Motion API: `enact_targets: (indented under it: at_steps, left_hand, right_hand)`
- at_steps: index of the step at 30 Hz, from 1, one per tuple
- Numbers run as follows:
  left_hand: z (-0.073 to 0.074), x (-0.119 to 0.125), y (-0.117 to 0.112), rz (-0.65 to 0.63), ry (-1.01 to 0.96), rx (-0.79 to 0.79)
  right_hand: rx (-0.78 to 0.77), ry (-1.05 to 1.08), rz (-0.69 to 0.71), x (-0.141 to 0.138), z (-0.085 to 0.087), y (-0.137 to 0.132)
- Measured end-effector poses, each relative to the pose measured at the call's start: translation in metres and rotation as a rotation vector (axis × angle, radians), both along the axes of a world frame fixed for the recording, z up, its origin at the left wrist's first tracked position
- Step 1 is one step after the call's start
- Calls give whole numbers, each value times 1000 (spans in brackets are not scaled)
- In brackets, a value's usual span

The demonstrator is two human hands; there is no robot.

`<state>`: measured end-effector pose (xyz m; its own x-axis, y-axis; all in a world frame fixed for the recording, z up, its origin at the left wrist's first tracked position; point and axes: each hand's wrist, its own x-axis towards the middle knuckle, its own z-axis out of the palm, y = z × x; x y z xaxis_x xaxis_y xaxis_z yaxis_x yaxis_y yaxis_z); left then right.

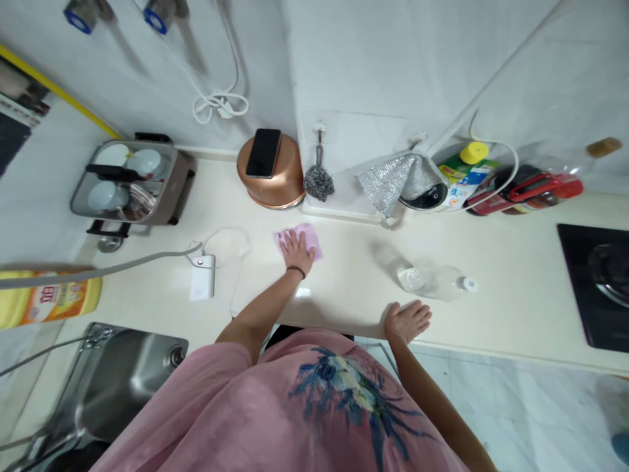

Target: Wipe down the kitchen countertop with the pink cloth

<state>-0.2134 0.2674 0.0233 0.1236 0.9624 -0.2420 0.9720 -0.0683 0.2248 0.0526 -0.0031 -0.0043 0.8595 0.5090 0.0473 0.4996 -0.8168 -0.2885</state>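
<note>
Yellow bottle (54, 298) with an orange label, lying sideways in view at the far left, a grey hose crossing in front of it. Below it, a stainless steel sink (120, 373), set into the pale counter (344, 298). Above, near the corner, a grey-brown rectangular pan (164, 196) with black handles, white bowls (149, 162) inside.

Next, a white device (202, 278) with a thin cable, flat on the counter. Behind it against the wall, a copper-coloured pot (289, 177); on top of that, a black phone (264, 154).

My left hand (296, 252): open, palm down, fingers spread, a dark band at the wrist. Under it, one pink cloth (313, 236), lying flat on the counter just in front of the copper-coloured pot, its edges showing around my fingers.

On the wall, hanging from a hook, a steel wool scrubber (319, 183); to its right, a silver mesh cloth (388, 183), also hung.

My right hand (407, 321): open, gripping nothing, fingers extended, resting at the counter's front edge. Just beyond it, a clear bottle (435, 282) with a white cap, on its side.

Against the wall, a yellow-capped container (474, 154) among other bottles. Far right, a black cooktop (580, 282).
</note>
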Motion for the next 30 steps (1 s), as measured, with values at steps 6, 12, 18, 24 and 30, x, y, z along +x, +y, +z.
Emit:
enact_targets:
  at_steps: [6, 12, 18, 24, 30]
  left_hand:
    - [-4, 106, -40, -476, -106, -41]
    - [-7, 152, -47, -695, -138, -30]
    - [-8, 85, -32, -687, -118, -19]
    - [-9, -31, -14, -596, -10, 4]
    - [-9, -138, -25, -566, 81, 19]
  right_hand:
    - [-26, 12, -9, 0, -2, 1]
    - [-38, 28, -9, 1, -5, -1]
    - [-55, 42, -14, 0, -2, 1]
    - [-56, 46, -13, -4, 5, 3]
    - [-8, 165, -18, 1, 38, 7]
